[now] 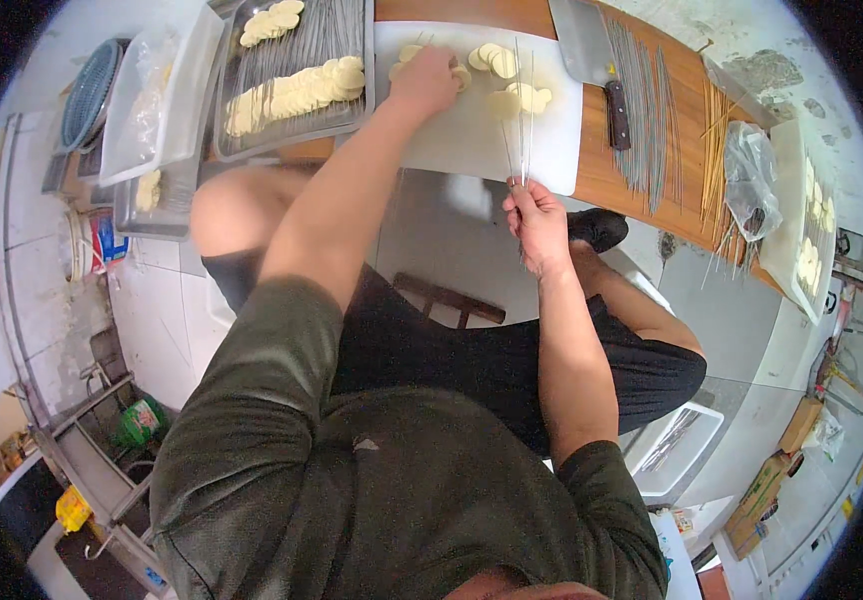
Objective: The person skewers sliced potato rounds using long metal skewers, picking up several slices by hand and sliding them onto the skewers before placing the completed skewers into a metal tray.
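On the white cutting board (562,130) lie small groups of thin, round, pale yellow slices (493,60) that look like potato. My left hand (430,80) is curled down over a group at the board's far left, with slices showing on both sides of it; its fingertips are partly hidden. Low in front of the board's near edge, my right hand (539,225) pinches the near ends of several thin metal skewers (524,150). These point away from me over the board, and a pale slice (502,106) sits at or on one of them; which I cannot tell.
Left of the board, a metal tray (220,120) holds rows of skewered slices and bare skewers. To the right lie a cleaver (584,45), a brown-handled knife (618,115), loose metal skewers (642,120) and bamboo sticks (717,140). A plastic bag (752,180) and white tray (787,220) stand beyond.
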The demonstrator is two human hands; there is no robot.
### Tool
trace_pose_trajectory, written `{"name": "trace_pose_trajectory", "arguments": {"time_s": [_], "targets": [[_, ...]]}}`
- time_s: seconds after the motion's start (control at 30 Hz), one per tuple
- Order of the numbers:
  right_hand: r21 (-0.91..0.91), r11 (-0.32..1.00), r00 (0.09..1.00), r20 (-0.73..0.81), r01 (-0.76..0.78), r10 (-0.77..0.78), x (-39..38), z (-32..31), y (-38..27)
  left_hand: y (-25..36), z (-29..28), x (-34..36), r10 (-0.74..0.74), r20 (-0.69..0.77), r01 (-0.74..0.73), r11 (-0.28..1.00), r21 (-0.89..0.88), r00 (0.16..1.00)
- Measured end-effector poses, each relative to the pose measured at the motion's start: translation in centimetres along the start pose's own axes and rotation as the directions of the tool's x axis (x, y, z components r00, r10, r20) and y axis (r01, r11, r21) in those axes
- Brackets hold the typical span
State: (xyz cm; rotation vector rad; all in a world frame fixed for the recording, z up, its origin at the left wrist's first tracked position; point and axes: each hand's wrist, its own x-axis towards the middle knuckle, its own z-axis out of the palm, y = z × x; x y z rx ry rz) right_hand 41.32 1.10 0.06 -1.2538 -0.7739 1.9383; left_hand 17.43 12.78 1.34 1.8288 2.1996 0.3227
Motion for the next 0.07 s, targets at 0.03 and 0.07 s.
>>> {"name": "trace_pose_trajectory", "arguments": {"time_s": [0.03,0.07], "targets": [[-0.02,1.0,1.0,-0.003,-0.007,0.007,-0.12,0.04,-0.05,-0.1,-0.25,-0.14,-0.068,0.075,0.08,0.983,-0.163,0.995],[-0.04,0.999,1.0,-0.005,-0.013,0.013,-0.26,0.21,-0.19,-0.31,-0.62,-0.14,-0.122,0.157,0.167,0.935,-0.314,0.98]]}}
